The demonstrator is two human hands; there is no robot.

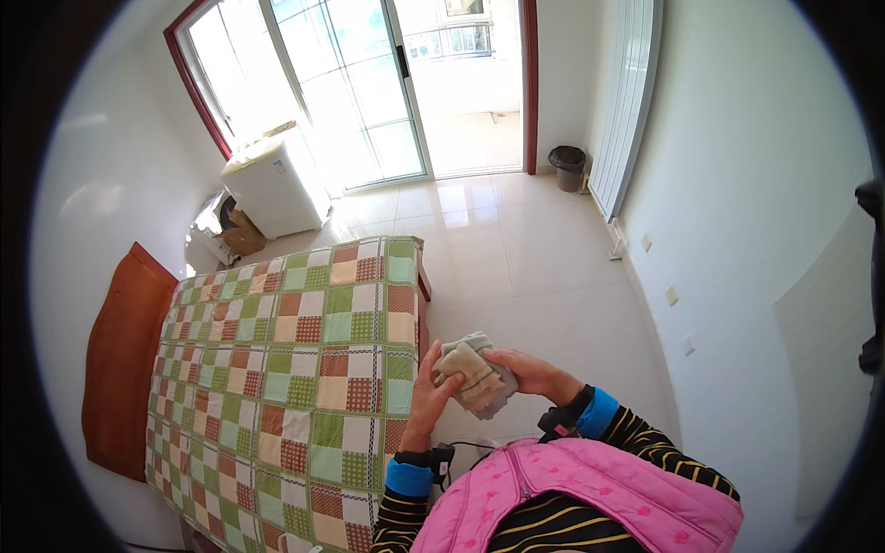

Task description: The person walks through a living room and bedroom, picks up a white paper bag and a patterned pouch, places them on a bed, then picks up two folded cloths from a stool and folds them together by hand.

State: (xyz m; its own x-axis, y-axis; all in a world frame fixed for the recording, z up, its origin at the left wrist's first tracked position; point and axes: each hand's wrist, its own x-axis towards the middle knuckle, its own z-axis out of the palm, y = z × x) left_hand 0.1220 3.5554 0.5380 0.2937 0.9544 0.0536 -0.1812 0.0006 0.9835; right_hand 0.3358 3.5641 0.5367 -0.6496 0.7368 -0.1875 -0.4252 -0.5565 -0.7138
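A small bundle of folded cloth [477, 380], beige with pale green and greyish-mauve layers, is held in front of my body, just off the right edge of the bed. My left hand [428, 398] grips its left side, with the thumb lying on the beige face. On the opposite side my right hand [530, 372] holds the edge, its other fingers hidden behind the cloth. Whether the bundle is one piece or several, I cannot tell.
To the left stands a bed with a checked green, brown and white cover [304, 359] and a wooden headboard [124, 369]. A white appliance [277, 180] and cardboard box [244, 235] sit beyond it. A dark bin [569, 168] is near the radiator [627, 101] and sliding glass door [355, 101].
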